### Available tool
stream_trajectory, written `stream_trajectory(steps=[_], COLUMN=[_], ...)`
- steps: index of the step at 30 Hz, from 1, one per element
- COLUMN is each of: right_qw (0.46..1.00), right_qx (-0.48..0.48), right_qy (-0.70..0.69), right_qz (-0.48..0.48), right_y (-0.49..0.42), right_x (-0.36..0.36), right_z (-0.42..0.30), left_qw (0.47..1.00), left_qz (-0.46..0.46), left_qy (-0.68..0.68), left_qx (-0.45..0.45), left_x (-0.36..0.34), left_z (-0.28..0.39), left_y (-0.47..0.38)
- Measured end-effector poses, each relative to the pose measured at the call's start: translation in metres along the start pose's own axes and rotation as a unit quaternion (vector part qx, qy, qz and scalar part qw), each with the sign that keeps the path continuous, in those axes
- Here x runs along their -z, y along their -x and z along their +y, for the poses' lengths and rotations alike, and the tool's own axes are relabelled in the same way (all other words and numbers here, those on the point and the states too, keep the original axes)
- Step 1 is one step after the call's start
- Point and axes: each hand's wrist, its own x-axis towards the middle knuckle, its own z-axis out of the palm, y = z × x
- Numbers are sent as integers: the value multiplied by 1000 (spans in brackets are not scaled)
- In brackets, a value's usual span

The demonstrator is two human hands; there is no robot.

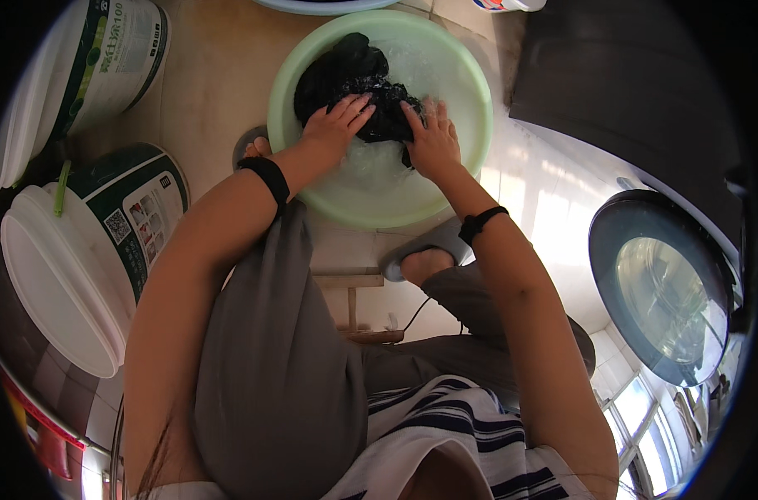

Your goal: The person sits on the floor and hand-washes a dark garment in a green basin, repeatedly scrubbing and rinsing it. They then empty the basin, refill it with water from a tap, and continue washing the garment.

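A wet black cloth garment (348, 65) lies bunched in the cloudy water of a pale green plastic basin (482, 119). My left hand (338, 125) rests on the near left part of the cloth, its fingers stretched and slightly apart. At the cloth's right edge is my right hand (433, 137), with its thumb against the fabric and its other fingertips in the water. Whether those fingers pinch any cloth is hard to see. Splashing water partly covers the garment. Each wrist wears a black band, the left one (268, 178) wide and the right one (479, 224) thinner.
Two large white and green plastic buckets (120, 62) (148, 200) bearing writing lie at the left. A dark appliance panel (604, 62) and a round washing machine door (660, 294) stand at the right. Behind the basin is the rim of another basin (326, 6). Slippered feet (426, 256) flank the green basin.
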Motion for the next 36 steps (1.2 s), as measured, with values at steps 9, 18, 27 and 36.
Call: stream_trajectory(steps=[9,18,27,36], right_qw=[987,968,539,853], right_qx=[-90,-169,-201,-162], right_qy=[-127,-185,-814,-441], right_qz=[-38,15,84,228], right_y=[-14,-2,-5,0], right_x=[-2,1,9,83], right_z=[-17,-27,-46,-108], left_qw=[988,889,377,260], left_qz=[35,-215,-200,-44], left_qy=[149,362,806,943], left_qx=[35,178,409,202], left_x=[37,-2,40,41], left_z=[0,2,3,6], left_y=[-12,-24,-29,-39])
